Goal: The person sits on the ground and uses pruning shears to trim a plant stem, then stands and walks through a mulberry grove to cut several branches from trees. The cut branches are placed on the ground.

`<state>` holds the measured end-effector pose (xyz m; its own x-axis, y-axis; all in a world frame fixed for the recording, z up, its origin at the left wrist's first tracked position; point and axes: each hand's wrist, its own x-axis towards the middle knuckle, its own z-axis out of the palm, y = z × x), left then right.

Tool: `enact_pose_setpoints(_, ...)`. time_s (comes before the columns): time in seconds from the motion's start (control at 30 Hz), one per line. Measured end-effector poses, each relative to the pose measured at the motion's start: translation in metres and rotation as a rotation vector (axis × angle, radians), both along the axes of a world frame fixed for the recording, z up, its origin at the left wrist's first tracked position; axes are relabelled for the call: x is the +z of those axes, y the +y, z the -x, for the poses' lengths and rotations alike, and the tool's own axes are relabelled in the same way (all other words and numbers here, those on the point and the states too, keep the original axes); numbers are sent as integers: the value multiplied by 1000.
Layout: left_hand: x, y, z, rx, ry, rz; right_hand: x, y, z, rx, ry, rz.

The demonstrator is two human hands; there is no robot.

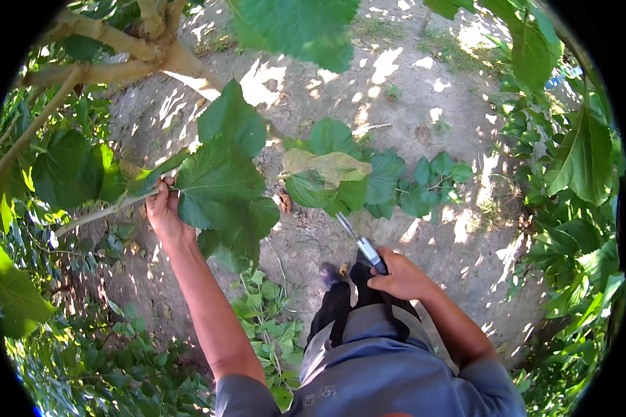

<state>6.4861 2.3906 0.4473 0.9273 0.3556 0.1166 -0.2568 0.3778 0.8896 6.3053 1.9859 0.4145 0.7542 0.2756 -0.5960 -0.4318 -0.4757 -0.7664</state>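
Outdoors, I look down past my grey shirt (368, 361) to bare, cracked ground (410, 90) dappled with sun. My left hand (163, 208) is stretched out to the left, fingers wrapped tight around a thin pale branch (97, 215) that runs off toward the left edge; big green leaves (219, 177) hang just beside that hand, touching it. My right hand (400, 274) sits low near my waist, fingers curled shut around the dark handle of pruners (362, 243), whose pale blades point up and left toward the leaves; I cannot tell whether the blades are parted. The blades are well apart from the held branch. A leafy cut branch (375, 184) lies on the ground ahead, so I judge some cutting is already done. The held branch looks uncut, joined to the tree whose thick trunk limbs (118, 52) cross the upper left corner. More foliage (577, 153) crowds the right edge, so plenty seems left.
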Motion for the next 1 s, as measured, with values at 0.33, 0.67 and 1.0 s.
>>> enact_pose_setpoints(0.33,31,94,69,700,322,-204,-48,18,32,-67,47,142)
enact_pose_setpoints(0.67,137,341,240,1329,166,-1044,-81,58,52,18,113,246)
enact_pose_setpoints(1.0,262,325,465,1616,796,-2436,-99,106,24,372,-70,359)
